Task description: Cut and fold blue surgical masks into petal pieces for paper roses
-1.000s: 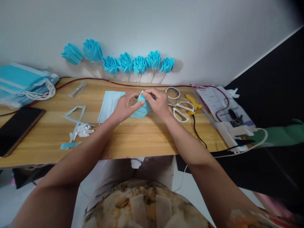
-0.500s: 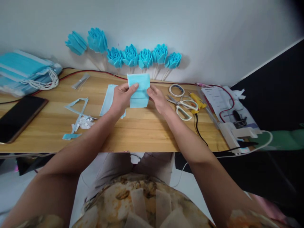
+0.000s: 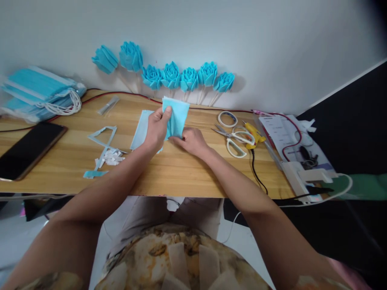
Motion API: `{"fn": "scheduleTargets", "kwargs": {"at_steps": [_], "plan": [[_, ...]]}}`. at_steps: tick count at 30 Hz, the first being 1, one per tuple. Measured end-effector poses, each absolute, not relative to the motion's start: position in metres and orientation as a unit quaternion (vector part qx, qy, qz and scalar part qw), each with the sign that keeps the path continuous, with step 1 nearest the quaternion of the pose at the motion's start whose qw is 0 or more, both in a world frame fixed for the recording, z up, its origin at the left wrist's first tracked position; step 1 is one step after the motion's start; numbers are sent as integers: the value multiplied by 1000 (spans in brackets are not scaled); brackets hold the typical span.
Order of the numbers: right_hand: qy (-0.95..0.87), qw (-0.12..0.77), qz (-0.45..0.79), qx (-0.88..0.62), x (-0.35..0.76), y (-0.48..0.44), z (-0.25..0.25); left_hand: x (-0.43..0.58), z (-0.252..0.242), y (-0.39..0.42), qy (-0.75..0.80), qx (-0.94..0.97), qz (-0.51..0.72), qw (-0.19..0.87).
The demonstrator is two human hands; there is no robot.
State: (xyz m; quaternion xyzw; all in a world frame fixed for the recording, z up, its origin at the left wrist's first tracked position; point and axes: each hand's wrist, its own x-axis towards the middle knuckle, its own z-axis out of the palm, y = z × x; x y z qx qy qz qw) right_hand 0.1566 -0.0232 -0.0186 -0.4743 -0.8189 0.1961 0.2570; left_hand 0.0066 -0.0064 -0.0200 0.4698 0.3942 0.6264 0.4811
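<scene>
Wooden table along a pale wall. At left, phone, cut off at the view's edge. Next, pale sheet, partly hidden behind left hand. Blue sheet above the table, clamped in that hand, now tilted, earlier level. Right hand lowered to its bottom edge, fingertips hidden, grip impossible to tell; below, wood grain down to the front edge. Farther right, scissors.
</scene>
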Motion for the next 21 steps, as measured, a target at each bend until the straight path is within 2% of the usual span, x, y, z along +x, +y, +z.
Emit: {"fn": "scheduleTargets", "kwargs": {"at_steps": [5, 8, 10, 12, 21], "plan": [[-780, 254, 416, -392, 170, -13, -21, 7, -17, -8, 436, 496, 611, 436], [-699, 353, 470, -408, 190, 2, -17, 7, -14, -10, 447, 530, 589, 416], [-657, 428, 454, -422, 199, 8, -14, 8, -13, -13, 445, 564, 572, 396], [-657, 466, 418, -420, 201, 9, -10, 10, -13, -15, 446, 601, 548, 372], [-713, 479, 261, -440, 182, -5, -8, 15, -16, -19, 454, 698, 440, 336]]}}
